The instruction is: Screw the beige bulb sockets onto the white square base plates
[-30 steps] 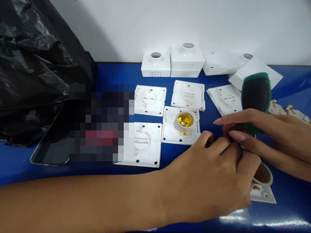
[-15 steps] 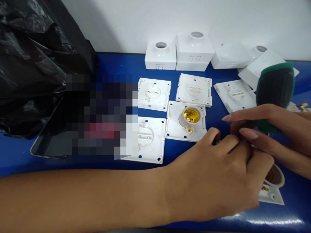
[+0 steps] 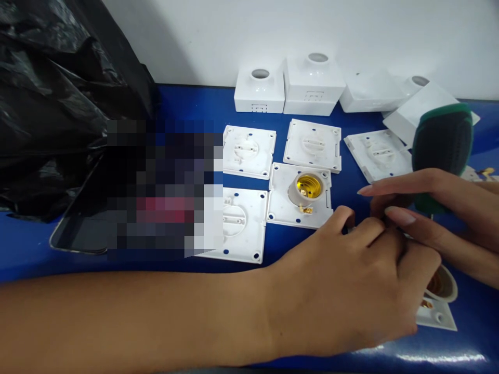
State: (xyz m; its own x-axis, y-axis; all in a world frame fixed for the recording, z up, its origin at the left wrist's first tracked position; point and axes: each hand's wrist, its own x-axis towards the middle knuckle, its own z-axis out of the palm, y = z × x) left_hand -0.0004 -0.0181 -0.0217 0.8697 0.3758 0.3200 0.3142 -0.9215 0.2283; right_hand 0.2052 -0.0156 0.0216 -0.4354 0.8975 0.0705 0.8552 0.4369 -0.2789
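My left hand (image 3: 362,280) is closed, its fingers curled over a white lamp holder base (image 3: 448,319) that it mostly hides. A round socket with a coppery inside and a brass terminal show at the base's right side. From the right comes my right hand (image 3: 436,208), its fingertips meeting those of my left; what lies between them is hidden. A screwdriver with a dark green and black handle (image 3: 442,145) stands handle-up among the right hand's fingers, its shaft largely covered. Just left of the hands lies another base (image 3: 280,200) with a brass-lined socket on it.
Several white square plates, such as one plate (image 3: 312,145), lie on the blue table (image 3: 187,104). White box-shaped covers (image 3: 259,96) line the wall. At left are a black plastic bag (image 3: 58,104) and a phone-like device (image 3: 78,239), partly pixelated. Small brass pieces (image 3: 485,172) lie far right.
The view has shifted very slightly. Both hands, the screwdriver and the base keep almost the same positions.
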